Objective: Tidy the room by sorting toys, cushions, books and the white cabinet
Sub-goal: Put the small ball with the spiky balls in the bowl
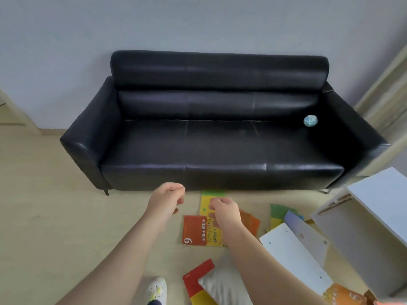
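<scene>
Both my hands reach out over the floor in front of a black leather sofa (220,146). My left hand (166,200) hangs with loosely curled fingers and holds nothing. My right hand (223,213) hovers over a yellow book (207,202) that overlaps an orange book (193,230); its fingers are curled, and no grip shows. A small blue-green ball (310,120) lies on the sofa seat at the far right. A white cabinet (372,219) lies tipped over on the right, with a loose white panel (293,254) beside it. A white cushion (222,285) lies on a red and yellow book (196,280).
More books lie scattered on the wooden floor: a green and yellow one (278,216), an orange one (251,221) behind my right wrist, another orange one (345,296) at the bottom right. My white shoe (157,290) shows at the bottom. A wall stands behind the sofa.
</scene>
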{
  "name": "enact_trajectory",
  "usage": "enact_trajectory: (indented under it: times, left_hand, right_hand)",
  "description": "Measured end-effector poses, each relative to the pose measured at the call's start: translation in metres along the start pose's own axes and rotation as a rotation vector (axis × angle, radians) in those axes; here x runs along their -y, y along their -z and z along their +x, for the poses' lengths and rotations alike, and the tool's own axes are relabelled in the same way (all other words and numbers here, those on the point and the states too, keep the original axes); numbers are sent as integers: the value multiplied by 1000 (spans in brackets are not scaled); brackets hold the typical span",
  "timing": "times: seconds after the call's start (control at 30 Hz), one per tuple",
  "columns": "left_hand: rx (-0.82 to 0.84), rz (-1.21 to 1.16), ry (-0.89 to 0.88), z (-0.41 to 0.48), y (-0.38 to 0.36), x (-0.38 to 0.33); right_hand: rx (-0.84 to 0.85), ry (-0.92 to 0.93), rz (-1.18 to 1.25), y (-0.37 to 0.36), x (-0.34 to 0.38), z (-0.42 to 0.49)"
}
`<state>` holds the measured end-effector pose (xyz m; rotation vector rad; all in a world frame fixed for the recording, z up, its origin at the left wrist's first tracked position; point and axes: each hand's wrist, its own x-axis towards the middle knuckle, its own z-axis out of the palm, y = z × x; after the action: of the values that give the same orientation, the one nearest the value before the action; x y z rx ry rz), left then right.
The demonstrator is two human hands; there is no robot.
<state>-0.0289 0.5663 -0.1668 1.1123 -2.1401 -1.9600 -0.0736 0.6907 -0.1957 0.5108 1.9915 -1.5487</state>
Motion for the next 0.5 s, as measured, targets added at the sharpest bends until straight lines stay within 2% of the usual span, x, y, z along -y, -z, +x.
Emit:
enact_trajectory:
  times: [0.2,0.5]
  left_hand:
    - [99,125,-5,110,56,-44]
    - [227,189,25,222,36,-95]
  right_hand:
    - [-41,-47,53,-93,78,45]
    - [-115,-71,160,-116,146,126]
